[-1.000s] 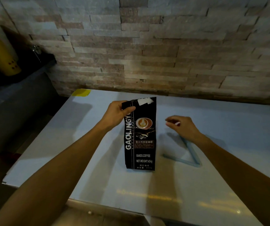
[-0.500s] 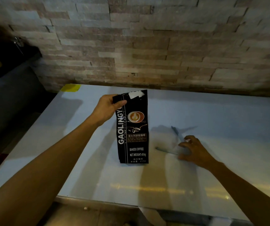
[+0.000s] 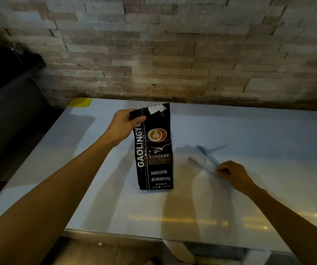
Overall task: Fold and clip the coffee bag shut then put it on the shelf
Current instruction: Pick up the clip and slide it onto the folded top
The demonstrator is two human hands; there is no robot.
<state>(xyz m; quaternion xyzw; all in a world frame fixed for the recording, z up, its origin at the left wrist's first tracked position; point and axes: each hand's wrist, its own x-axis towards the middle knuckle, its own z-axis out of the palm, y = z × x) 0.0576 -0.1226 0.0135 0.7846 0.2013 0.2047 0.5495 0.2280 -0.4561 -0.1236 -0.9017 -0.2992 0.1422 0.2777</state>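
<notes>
Left hand (image 3: 122,125): thumb and fingers pinched shut on the upper left corner of the tall black foil coffee bag (image 3: 154,150), which stands upright on its base near the middle of the pale glossy worktop (image 3: 268,134). The bag top is unfolded and stands a little crumpled, with a white patch (possibly a torn sticker) at the rim.

Right hand (image 3: 234,174): resting on the worktop well to the right of the bag, fingertips closed on the joined end of the long pale blue plastic sealing clip (image 3: 205,159), whose two arms lie splayed open in a V flat on the surface.

Handling, as judged: the foil looks thin and crinkly, likely slick, stiffened below by its contents; the printed weight suggests moderate heft. Best held at the empty top band for folding, and round the filled body for carrying. The clip appears light and springy; it should be taken near the hinge.

Legible print: "GAOLINGY…" running up the left edge (the last letters covered by the thumb), "BAKED.COFFEE", "NET.WEIGHT:454g", a latte-cup picture, and Chinese characters too small to read with confidence.

Beyond: stacked stone wall (image 3: 192,54). No shelf positively identified.
</notes>
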